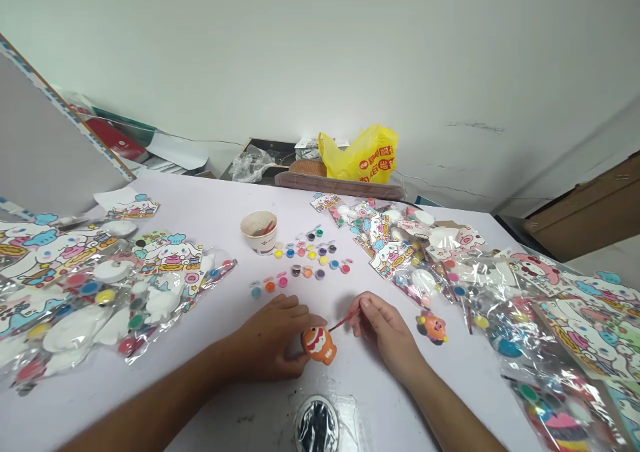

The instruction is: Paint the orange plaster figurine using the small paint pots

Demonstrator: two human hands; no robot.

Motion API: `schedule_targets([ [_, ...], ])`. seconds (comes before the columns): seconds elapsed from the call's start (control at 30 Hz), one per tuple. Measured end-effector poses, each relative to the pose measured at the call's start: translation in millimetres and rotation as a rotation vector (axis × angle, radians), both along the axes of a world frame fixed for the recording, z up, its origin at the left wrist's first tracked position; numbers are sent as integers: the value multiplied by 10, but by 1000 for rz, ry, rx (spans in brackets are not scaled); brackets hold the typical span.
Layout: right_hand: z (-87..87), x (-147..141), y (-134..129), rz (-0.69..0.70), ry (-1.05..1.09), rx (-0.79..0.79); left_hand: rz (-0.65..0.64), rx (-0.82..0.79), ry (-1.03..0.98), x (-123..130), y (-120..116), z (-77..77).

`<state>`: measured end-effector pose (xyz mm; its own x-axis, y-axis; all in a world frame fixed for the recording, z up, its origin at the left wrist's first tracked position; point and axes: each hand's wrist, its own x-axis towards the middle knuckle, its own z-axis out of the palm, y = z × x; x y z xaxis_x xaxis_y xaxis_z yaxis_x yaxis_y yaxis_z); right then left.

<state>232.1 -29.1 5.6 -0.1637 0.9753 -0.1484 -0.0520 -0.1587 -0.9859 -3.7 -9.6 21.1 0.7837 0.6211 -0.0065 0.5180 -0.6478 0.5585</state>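
Note:
My left hand (283, 337) grips a small orange figurine (320, 345) with white and red painted markings, thumb and fingers on its left side. A thin red paintbrush (346, 319) is pinched in my right hand (377, 322). The brush tip reaches the upper right edge of the figurine; whether it touches cannot be told. Beyond my hands lie several small open paint pots (310, 273) in many colours. A paper cup (259, 231) with liquid and a red stick in it stands behind them. Right of my right hand lies another painted orange figurine (432, 327).
Clear bags (90, 305) of white figurines and paint pots cover the left of the white table (210, 385). More such bags (470, 272) spread over the right. A round black object (317, 427) lies at the near edge. A yellow plastic bag (363, 155) stands at the back.

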Motion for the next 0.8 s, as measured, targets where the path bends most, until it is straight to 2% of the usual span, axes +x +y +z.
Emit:
schedule_targets([
  [0.37,-64,1,-38,35,-150,90,27,2,-16,-22,-22,-71],
  [0.8,-102,-11,-50,52,-204,106,36,9,-24,1,-15,-50],
])
